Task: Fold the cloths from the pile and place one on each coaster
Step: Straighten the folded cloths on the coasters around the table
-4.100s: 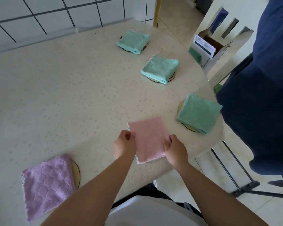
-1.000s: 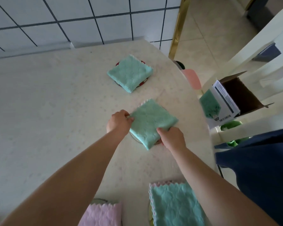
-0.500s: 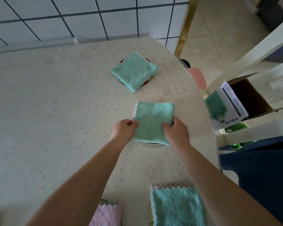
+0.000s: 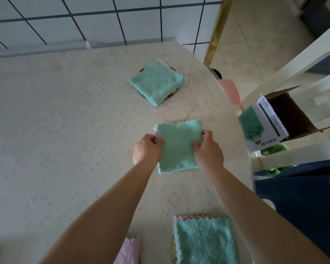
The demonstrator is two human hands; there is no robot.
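- The left hand [image 4: 148,149] pinches the left edge of the middle green cloth [image 4: 177,147], fingers curled onto the scalloped border; the right hand [image 4: 208,149] pinches the right edge, thumb on top and fingers tucked behind it.
- That folded cloth lies flat on the table [image 4: 55,140] at the centre of the view, its edges square to the person. Only a dark sliver of the coaster beneath [image 4: 175,122] peeks out at the cloth's 12 o'clock edge.
- At 12 o'clock from it, well apart, the far green cloth [image 4: 156,81] sits turned like a diamond on a red-rimmed coaster [image 4: 171,95].
- At 6 o'clock, near the bottom edge of the view, the near green cloth [image 4: 205,241] lies between the forearms' line and the table edge; a pink cloth [image 4: 129,251] shows at 7 o'clock, cropped.
- The table's curved rim runs close by at 3 o'clock of the held cloth. Just beyond it stand a white chair frame [image 4: 293,77] and an open cardboard box [image 4: 274,121].
- Broad bare tabletop stretches from 8 to 11 o'clock, out to the tiled wall [image 4: 103,20].
- A second ago the held cloth sat skewed like a diamond with the coaster showing at its near side. Half a second ago it was squared but the coaster's near arc still showed. Now the cloth covers that arc, and both hands have slid up to its sides.
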